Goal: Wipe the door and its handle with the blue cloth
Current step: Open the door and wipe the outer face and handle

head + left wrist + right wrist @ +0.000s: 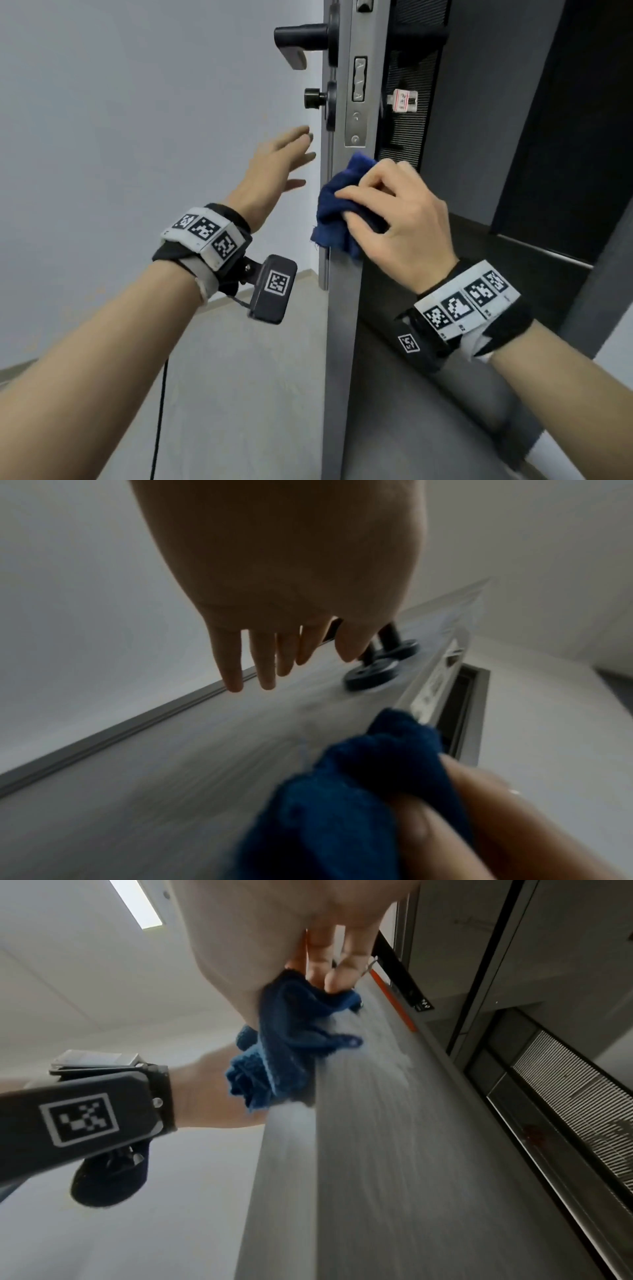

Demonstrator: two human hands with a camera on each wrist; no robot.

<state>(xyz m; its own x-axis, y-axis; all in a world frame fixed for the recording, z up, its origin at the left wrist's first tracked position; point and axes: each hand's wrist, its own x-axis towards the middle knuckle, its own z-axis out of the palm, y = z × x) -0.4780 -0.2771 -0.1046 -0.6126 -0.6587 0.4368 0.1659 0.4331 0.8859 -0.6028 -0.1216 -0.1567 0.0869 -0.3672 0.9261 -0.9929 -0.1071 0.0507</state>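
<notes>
A grey door point(337, 325) stands ajar, seen edge-on in the head view, with a black lever handle point(294, 41) and a black thumb-turn knob point(313, 98) on its left face. My right hand point(394, 219) grips a bunched blue cloth point(337, 205) and holds it against the door edge, below the metal lock plate point(358, 102). The cloth point(284, 1042) lies on the door edge point(377, 1150) in the right wrist view. My left hand point(277, 168) is open, fingers spread, by the door's left face below the knob. Its fingers point(236, 666) hover over the door face point(171, 764).
A pale wall point(120, 120) fills the left. To the right of the door are a dark frame and panel point(565, 120) with a ribbed strip and a small white tag point(404, 100). A black cable point(159, 411) hangs from my left wrist above the grey floor point(246, 394).
</notes>
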